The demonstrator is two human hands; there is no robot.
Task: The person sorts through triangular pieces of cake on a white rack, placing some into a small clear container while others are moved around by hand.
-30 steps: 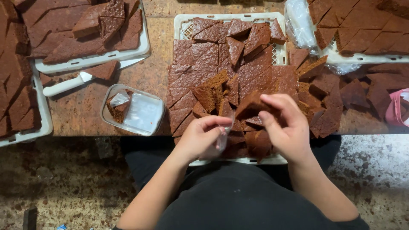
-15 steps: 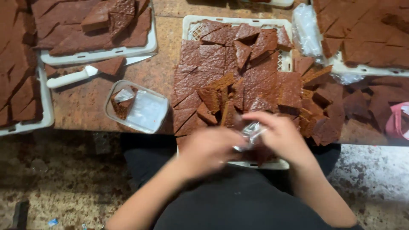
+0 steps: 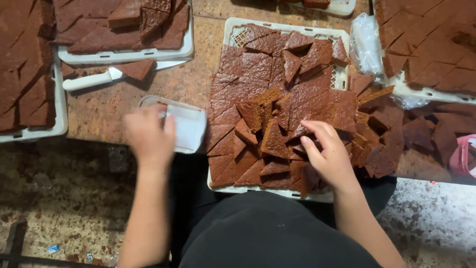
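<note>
Out swings the left hand (image 3: 148, 135) from the pile to the clear plastic tub (image 3: 181, 126) beside the white tray (image 3: 233, 34), fingers spread over its rim, though motion blur hides whether it grips. Meanwhile the right hand (image 3: 329, 156) rests on the heaped brown cake triangles (image 3: 272, 141), fingers curled, seemingly picking the next piece.

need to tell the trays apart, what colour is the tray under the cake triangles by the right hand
White: the tray is a pale plastic crate with a slotted base, holding brown cake triangles. Clearest in the head view.
</note>
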